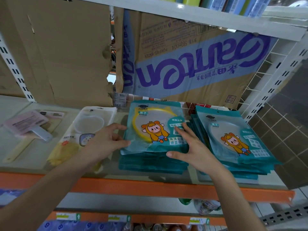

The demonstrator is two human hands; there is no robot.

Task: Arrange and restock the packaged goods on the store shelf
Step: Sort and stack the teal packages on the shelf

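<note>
We judge the restocking well along: a middle stack (153, 161) and a right stack (233, 147) of teal packets lie near the front edge of the shelf (150, 189), toward its right end. Our right hand (193, 147) lies flat on the middle stack, grip apart. Our left hand (106, 142) curls at its left side, and we cannot tell whether that grip pinches. The top packet holds a yellow-rimmed mirror (138, 130).

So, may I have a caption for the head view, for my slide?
Left hand grips and right hand rests on the top mirror packet of a teal stack on the shelf.
</note>
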